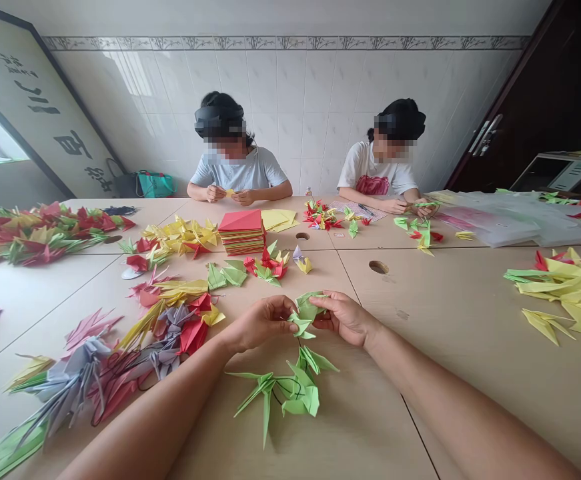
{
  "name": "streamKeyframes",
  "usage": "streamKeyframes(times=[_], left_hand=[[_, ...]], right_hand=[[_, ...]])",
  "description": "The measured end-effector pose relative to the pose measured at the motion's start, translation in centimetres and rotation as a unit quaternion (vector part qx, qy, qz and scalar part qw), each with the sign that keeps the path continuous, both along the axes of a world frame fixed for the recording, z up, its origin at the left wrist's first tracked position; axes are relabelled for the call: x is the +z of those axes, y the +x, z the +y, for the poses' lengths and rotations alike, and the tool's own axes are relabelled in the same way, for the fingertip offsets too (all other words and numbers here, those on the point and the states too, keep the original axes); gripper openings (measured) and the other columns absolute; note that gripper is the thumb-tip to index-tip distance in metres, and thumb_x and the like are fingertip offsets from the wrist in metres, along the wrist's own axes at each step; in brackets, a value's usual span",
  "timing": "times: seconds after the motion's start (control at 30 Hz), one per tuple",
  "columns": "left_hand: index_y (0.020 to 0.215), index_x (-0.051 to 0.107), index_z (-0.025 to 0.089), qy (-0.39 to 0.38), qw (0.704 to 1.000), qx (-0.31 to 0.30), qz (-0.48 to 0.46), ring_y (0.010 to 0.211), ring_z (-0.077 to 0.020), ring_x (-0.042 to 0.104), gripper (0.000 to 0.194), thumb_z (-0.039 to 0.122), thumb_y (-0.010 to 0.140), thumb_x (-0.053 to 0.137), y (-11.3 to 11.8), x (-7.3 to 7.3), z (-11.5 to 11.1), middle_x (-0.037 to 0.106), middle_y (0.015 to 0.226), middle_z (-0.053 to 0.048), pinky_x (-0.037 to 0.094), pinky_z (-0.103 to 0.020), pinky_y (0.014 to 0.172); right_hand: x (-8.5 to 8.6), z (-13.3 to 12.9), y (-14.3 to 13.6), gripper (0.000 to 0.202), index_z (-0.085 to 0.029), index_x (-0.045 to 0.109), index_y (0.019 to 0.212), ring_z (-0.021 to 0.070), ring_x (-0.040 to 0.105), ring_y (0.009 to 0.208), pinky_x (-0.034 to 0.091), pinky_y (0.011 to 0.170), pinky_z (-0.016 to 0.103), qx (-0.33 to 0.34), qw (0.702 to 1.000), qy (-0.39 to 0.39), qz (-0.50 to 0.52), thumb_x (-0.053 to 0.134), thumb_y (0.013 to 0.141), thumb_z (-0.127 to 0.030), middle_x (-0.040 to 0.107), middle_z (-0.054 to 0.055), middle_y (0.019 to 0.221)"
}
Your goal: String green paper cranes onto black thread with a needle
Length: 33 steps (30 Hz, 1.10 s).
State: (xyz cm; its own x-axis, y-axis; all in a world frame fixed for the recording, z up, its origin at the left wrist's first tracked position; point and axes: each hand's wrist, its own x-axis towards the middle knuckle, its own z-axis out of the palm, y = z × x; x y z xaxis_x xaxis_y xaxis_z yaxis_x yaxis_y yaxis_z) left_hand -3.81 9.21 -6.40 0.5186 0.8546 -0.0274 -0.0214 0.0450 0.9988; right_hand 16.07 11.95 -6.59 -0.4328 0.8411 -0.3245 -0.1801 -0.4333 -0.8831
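Observation:
Both hands meet above the table near the middle of the view, holding folded green paper [302, 323]. My left hand [270, 320] pinches its left side. The fingers of my right hand [343, 317] are closed on the upper right part of the paper. Just below hang or lie more green folded pieces [300, 390] with a dark cord running among them; some have long pointed ends. Whether the cord joins the held paper is hard to make out.
Strung folded pieces [165, 333] lie left of my hands. Beyond stands a stack of coloured paper [243, 233]. Yellow and red pieces [570, 283] lie at right. Two people sit across the table [400, 300], handling paper.

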Motion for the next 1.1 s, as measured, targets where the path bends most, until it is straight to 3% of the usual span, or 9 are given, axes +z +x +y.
streamKeyframes(times=[0.27,0.4,0.53,0.7,0.87,1.1], left_hand=[[0.085,0.056,0.018,-0.029,0.997,0.041,-0.066,0.058,-0.0077,0.049,0.021,0.025,0.073,0.072,-0.3,0.1,0.3,0.057,0.067,0.004,0.04,-0.02,0.056],[0.091,0.059,0.019,-0.067,0.99,0.064,-0.106,0.069,-0.0103,0.055,0.019,0.022,0.075,0.07,-0.5,0.1,0.2,0.058,0.082,0.001,0.05,-0.026,0.066],[0.086,0.061,0.018,-0.107,0.979,0.087,-0.147,0.076,-0.0115,0.057,0.009,0.017,0.077,0.064,-0.6,0.3,0.3,0.058,0.086,0.0,0.051,-0.031,0.079],[0.091,0.064,0.016,-0.146,0.966,0.126,-0.17,0.076,-0.0122,0.06,0.018,0.012,0.076,0.055,-0.8,0.4,0.7,0.061,0.085,-0.003,0.051,-0.025,0.072],[0.09,0.064,0.013,-0.16,0.968,0.114,-0.154,0.067,-0.0114,0.058,0.019,0.01,0.075,0.052,-0.6,0.3,0.7,0.061,0.083,-0.005,0.049,-0.022,0.059],[0.094,0.058,0.019,-0.148,0.979,0.064,-0.127,0.068,-0.0132,0.062,0.014,0.021,0.08,0.061,0.5,0.2,-0.4,0.061,0.08,-0.001,0.049,-0.025,0.062]], right_hand=[[0.3,-0.3,-0.2,0.004,-0.012,0.06,0.083,0.0104,0.063,0.064,0.051,0.055,0.021,0.006,1.0,-0.003,-0.001,0.06,0.085,-0.016,0.065,0.0,0.075],[0.1,-0.3,-0.3,0.008,-0.017,0.06,0.083,0.0113,0.065,0.069,0.051,0.056,0.02,-0.036,0.998,0.041,-0.01,0.066,0.078,-0.019,0.067,0.002,0.081],[-0.3,0.1,-0.3,0.013,-0.02,0.057,0.084,0.0122,0.065,0.072,0.053,0.062,0.024,-0.076,0.99,0.114,-0.028,0.065,0.075,-0.025,0.067,0.001,0.085],[-0.5,0.0,-0.3,0.012,-0.022,0.056,0.083,0.0137,0.06,0.074,0.052,0.07,0.03,-0.088,0.961,0.253,-0.071,0.062,0.077,-0.031,0.062,-0.001,0.08],[-0.1,-1.1,-0.7,0.003,-0.022,0.061,0.081,0.0156,0.057,0.072,0.048,0.072,0.033,-0.042,0.913,0.384,-0.128,0.06,0.079,-0.025,0.059,0.0,0.078],[0.3,-2.1,-1.3,0.012,-0.025,0.06,0.094,0.0171,0.06,0.077,0.048,0.074,0.032,-0.027,0.874,0.453,-0.173,0.057,0.083,-0.022,0.063,0.002,0.087]])
